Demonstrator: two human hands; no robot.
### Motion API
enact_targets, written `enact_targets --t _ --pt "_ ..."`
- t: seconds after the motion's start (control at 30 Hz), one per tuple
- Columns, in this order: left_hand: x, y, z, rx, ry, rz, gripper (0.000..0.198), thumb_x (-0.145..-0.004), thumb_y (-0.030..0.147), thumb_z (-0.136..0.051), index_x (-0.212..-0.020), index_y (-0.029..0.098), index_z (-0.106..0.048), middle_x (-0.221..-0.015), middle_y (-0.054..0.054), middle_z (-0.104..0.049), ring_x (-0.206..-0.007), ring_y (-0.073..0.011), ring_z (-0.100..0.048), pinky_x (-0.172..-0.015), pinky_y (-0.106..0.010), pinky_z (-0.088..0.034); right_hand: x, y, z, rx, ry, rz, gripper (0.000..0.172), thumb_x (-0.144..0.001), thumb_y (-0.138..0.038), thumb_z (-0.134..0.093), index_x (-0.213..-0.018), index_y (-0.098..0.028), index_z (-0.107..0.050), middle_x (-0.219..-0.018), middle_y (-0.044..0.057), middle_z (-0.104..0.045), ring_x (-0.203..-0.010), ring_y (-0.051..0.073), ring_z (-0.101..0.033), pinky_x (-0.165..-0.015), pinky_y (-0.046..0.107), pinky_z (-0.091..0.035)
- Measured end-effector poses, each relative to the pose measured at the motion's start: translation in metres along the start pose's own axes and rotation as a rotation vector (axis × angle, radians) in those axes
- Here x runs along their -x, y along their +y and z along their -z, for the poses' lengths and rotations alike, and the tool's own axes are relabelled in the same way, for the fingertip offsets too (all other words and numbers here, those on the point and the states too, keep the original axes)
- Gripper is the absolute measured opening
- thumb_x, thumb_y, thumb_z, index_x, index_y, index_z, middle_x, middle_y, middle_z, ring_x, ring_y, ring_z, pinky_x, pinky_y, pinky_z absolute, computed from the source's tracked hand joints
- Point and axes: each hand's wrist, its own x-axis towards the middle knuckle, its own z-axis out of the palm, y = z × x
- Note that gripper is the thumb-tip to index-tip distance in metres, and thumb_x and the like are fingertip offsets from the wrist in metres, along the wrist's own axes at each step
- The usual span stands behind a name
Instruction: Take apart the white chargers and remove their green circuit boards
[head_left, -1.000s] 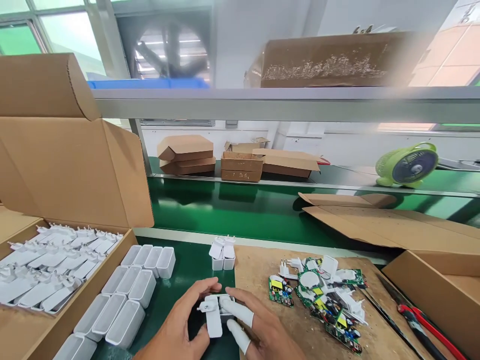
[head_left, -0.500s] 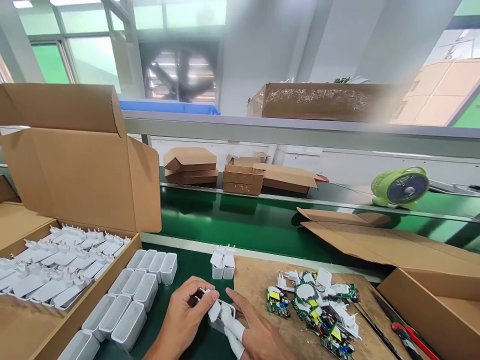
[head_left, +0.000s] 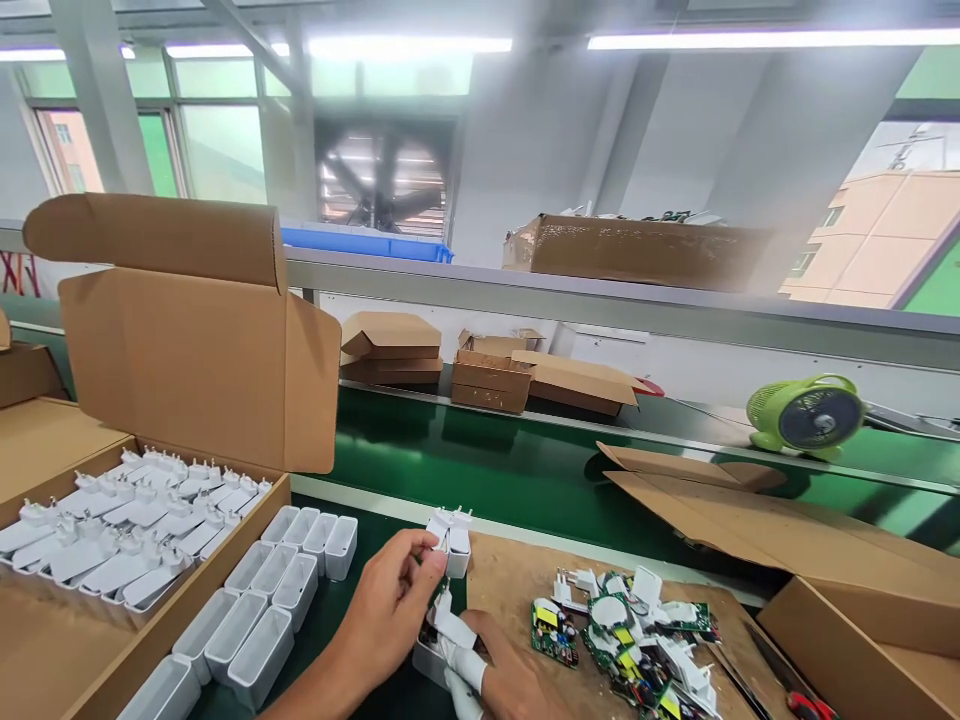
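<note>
1. Our left hand [head_left: 390, 605] has moved away from the case it worked over half a second ago, up towards the pair of lidded charger cases [head_left: 460, 548]; our view has also tilted upward.
2. We have its thumb and fingers drawn nearly together, just in front of that pair; we cannot tell whether they grip anything.
3. Our right hand [head_left: 510, 670] wears white finger cots [head_left: 466, 662] and curls closely over a white charger case [head_left: 429, 660], holding it low over the dark green work surface [head_left: 375, 535].
4. To the left we have rows of open-topped white cases [head_left: 259, 645] beside an open cardboard box [head_left: 202, 370] full of white lidded plug chargers [head_left: 127, 525].
5. To the right, on the brown board [head_left: 499, 565], we see a heap of circuit boards and plug parts [head_left: 630, 640], with red-handled pliers [head_left: 808, 706] beyond.
</note>
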Motion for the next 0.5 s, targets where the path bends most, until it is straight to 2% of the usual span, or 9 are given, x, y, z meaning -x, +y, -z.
enact_targets --t 0.1,0.2,0.27,0.37,0.5 --pt "0.012 -0.020 0.011 0.075 0.117 0.063 0.056 -0.103 0.066 -0.043 -0.119 0.017 -0.064 -0.080 -0.003 -0.066 -0.069 -0.0191 -0.062 -0.065 -0.031 -0.050 -0.002 0.001 -0.001 -0.152 0.185 0.021 0.060 -0.089 -0.010 -0.055 -0.145 -0.033 -0.053 -0.125 0.005 -0.073 -0.087 0.019 -0.077 -0.075 0.024 -0.062" --pt "0.020 -0.037 0.017 0.118 0.195 0.088 0.057 -0.103 0.068 -0.045 -0.125 0.018 -0.064 -0.080 -0.002 -0.066 -0.071 -0.0188 -0.062 -0.068 -0.032 -0.052 -0.007 -0.001 -0.004 -0.247 0.285 0.033 0.063 -0.096 -0.007 -0.050 -0.153 -0.031 -0.045 -0.130 0.009 -0.070 -0.097 0.020 -0.077 -0.086 0.027 -0.063" --pt "0.022 -0.041 0.019 0.137 0.230 0.068 0.053 -0.106 0.065 -0.044 -0.127 0.020 -0.062 -0.084 -0.002 -0.067 -0.069 -0.0172 -0.060 -0.067 -0.031 -0.052 -0.009 -0.003 -0.011 -0.292 0.244 0.031 0.063 -0.095 -0.005 -0.049 -0.153 -0.031 -0.047 -0.131 0.010 -0.069 -0.100 0.020 -0.076 -0.087 0.027 -0.063" --pt "0.022 -0.040 0.019 0.130 0.260 0.008 0.043 -0.109 0.056 -0.044 -0.126 0.022 -0.062 -0.100 -0.005 -0.068 -0.072 -0.0157 -0.061 -0.069 -0.030 -0.054 -0.008 -0.007 -0.026 -0.328 0.096 -0.004 0.060 -0.091 -0.008 -0.054 -0.146 -0.031 -0.054 -0.125 0.007 -0.070 -0.097 0.020 -0.075 -0.086 0.025 -0.064" --pt "0.026 -0.043 0.019 -0.002 0.187 -0.154 0.030 -0.111 0.041 -0.045 -0.127 0.024 -0.065 -0.121 -0.009 -0.065 -0.097 -0.0194 -0.068 -0.085 -0.032 -0.059 -0.004 -0.011 -0.037 -0.327 0.030 -0.059 0.058 -0.088 -0.008 -0.058 -0.142 -0.030 -0.058 -0.123 0.007 -0.069 -0.094 0.019 -0.074 -0.088 0.024 -0.062"
